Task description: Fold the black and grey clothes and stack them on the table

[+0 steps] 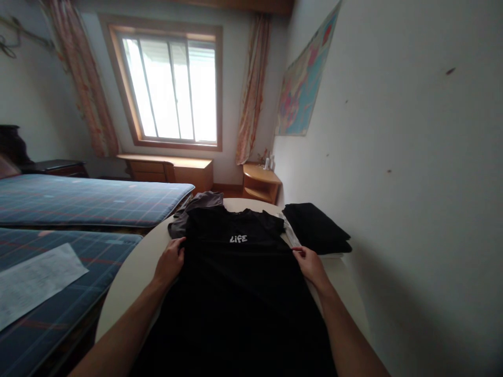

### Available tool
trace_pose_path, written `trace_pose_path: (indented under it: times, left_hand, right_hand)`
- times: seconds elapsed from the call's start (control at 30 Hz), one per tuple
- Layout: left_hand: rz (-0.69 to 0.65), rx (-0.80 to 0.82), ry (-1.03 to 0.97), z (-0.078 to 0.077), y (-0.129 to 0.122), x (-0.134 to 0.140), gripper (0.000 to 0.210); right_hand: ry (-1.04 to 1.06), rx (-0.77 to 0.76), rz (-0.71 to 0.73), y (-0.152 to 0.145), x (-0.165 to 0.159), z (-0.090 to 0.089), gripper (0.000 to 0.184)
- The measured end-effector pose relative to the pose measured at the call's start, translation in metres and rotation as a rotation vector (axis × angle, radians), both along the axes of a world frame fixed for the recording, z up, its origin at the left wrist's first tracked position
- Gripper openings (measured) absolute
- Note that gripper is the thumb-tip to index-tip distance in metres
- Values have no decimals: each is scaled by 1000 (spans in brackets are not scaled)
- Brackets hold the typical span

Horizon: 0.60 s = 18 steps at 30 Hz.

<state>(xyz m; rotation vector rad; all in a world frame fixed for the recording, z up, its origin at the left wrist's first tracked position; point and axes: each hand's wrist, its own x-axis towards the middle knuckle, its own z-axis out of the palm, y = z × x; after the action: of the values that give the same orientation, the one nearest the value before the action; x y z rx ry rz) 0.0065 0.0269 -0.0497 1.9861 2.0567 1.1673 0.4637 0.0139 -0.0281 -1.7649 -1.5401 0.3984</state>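
Note:
A black T-shirt (pixel 239 293) with white lettering across the chest lies spread over a round white table (pixel 129 283), its collar towards the far side. My left hand (pixel 171 261) is closed on the shirt's left edge just below the sleeve. On the opposite edge, at about the same height, my right hand (pixel 311 264) pinches the fabric between thumb and fingers. The shirt's lower part runs down towards me, out of the bottom of the view. Crumpled grey clothing (pixel 210 199) sits beyond the left sleeve, partly covered by the shirt.
Folded black clothing (pixel 314 228) is stacked at the table's right, against the wall (pixel 424 220). Two plaid mattresses (pixel 98 196) stand on the left, with a paper sheet (pixel 43 280) on the nearer one. Behind are a desk (pixel 192 170) and a corner shelf (pixel 259 175).

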Motion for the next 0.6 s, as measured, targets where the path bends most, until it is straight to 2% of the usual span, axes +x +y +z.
trace_pose_path:
  times: [0.2, 0.33, 0.43, 0.6]
  left_hand:
    - [18, -28, 3, 1, 1, 0, 44]
    - [15, -44, -17, 4, -5, 1, 47]
    - [17, -133, -78, 6, -10, 0, 55]
    - [-26, -197, -208, 9, -14, -3, 58]
  right_hand:
    - [-74, 92, -81, -4, -1, 8, 27]
    - [-62, 29, -22, -2, -4, 5, 29]
    - [-75, -24, -8, -1, -4, 3, 35]
    - [-202, -29, -3, -8, -4, 14, 32]
